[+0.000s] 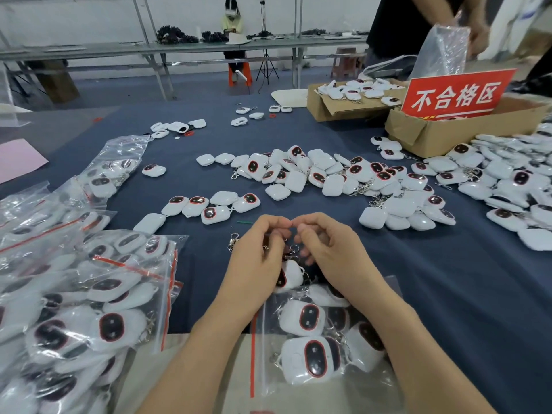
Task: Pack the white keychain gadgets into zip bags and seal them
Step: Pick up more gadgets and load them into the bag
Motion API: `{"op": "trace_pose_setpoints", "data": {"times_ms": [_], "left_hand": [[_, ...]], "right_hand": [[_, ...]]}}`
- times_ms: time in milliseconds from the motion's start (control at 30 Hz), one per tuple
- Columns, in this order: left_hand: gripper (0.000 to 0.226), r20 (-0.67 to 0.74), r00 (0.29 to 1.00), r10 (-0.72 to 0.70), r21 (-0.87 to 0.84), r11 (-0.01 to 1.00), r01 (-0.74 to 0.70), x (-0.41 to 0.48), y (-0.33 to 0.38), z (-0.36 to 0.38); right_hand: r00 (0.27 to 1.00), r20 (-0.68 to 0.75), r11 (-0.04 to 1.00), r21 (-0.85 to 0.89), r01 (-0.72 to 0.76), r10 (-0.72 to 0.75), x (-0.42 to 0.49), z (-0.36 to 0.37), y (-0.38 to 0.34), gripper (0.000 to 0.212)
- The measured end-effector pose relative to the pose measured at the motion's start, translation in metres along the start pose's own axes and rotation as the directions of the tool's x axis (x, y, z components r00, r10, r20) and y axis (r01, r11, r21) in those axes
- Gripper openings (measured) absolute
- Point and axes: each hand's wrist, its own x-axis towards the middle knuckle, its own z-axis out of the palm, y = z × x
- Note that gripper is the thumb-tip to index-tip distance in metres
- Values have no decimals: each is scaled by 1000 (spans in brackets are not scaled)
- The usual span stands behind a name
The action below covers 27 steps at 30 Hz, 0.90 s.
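My left hand [256, 261] and my right hand [334, 252] meet over the near middle of the blue table, fingers curled inward. Between them hangs a white keychain gadget [289, 277] with a dark red-rimmed face. Both hands pinch at its metal chain and clip, which the fingers mostly hide. Under my wrists lies a clear zip bag [268, 380] with a red seal strip, holding several gadgets. Its mouth points toward my hands.
Filled zip bags [89, 294] are heaped at the left. Loose gadgets [328, 174] spread across the middle and pile up at the right [507, 186]. Cardboard boxes [418, 135] and a red sign [457, 94] stand at the back right, where a person handles a plastic bag [442, 52].
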Motion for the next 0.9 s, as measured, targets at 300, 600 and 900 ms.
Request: {"op": "trace_pose_setpoints", "data": {"times_ms": [300,600,900], "left_hand": [[32,-86,991,-101,-64,993,96,1,2,-3],[19,39,998,-52,-63,997,54,0,5,-4],[29,47,997,-60,-203,977,69,2,6,-7]], "right_hand": [[858,433,836,-548,9,275,1,-17,-24,28],[993,75,962,-249,112,-96,0,-20,-10,35],[996,1,995,-28,92,-92,0,-12,-2,34]]}}
